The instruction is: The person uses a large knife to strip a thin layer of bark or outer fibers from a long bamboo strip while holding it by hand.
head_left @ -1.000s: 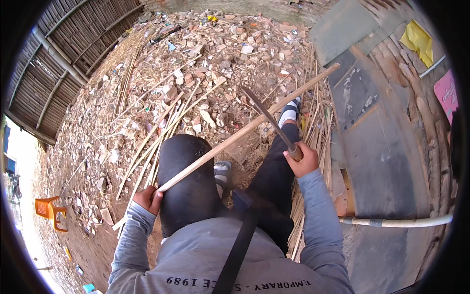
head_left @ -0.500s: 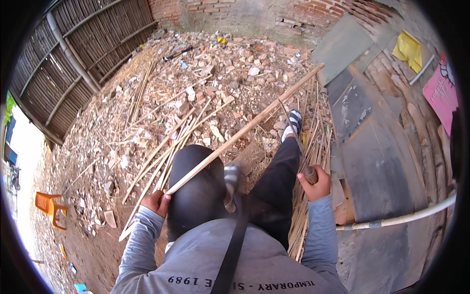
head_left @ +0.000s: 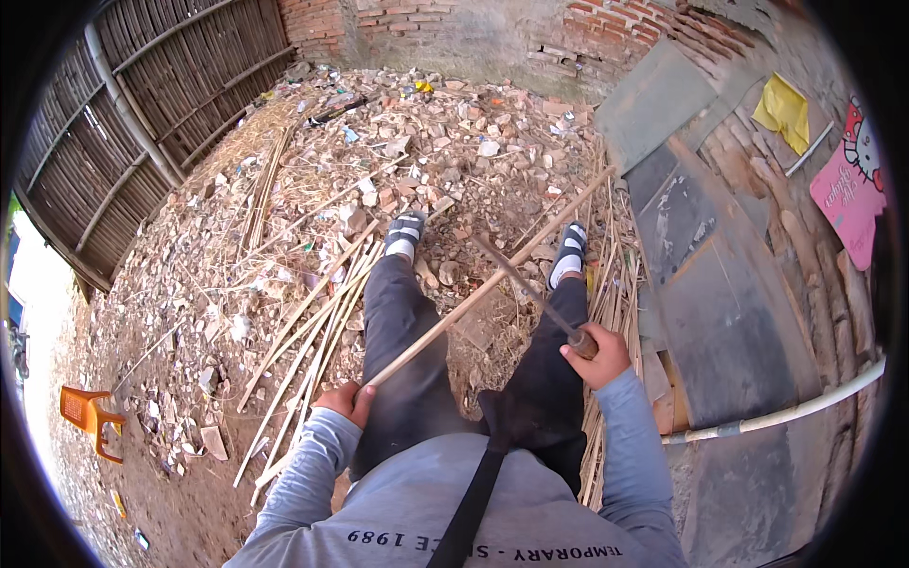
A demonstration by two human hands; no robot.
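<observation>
My left hand (head_left: 347, 404) is closed around the near end of a long pale bamboo strip (head_left: 454, 315). The strip slants away over my thighs, its far end up and to the right. In my right hand (head_left: 600, 358) is a long narrow-bladed knife, gripped by its wooden handle. Its dark blade (head_left: 526, 287) points forward and left, passing over the middle of the strip; whether the two touch I cannot tell. Split bamboo strips (head_left: 320, 327) lie in a loose bundle beyond my left hand. More strips (head_left: 617, 275) lie along my right leg.
Broken brick and litter (head_left: 284, 208) cover the ground ahead, up to a brick wall (head_left: 417, 33). A bamboo fence (head_left: 123, 123) stands at left, with an orange plastic chair (head_left: 90, 417) nearer. Dark panels (head_left: 734, 322) and a pale pole (head_left: 776, 422) lie at right.
My left leg has stretched forward, foot now on the rubble. My left hand has moved right with the strip, and the knife has swung leftward across it.
</observation>
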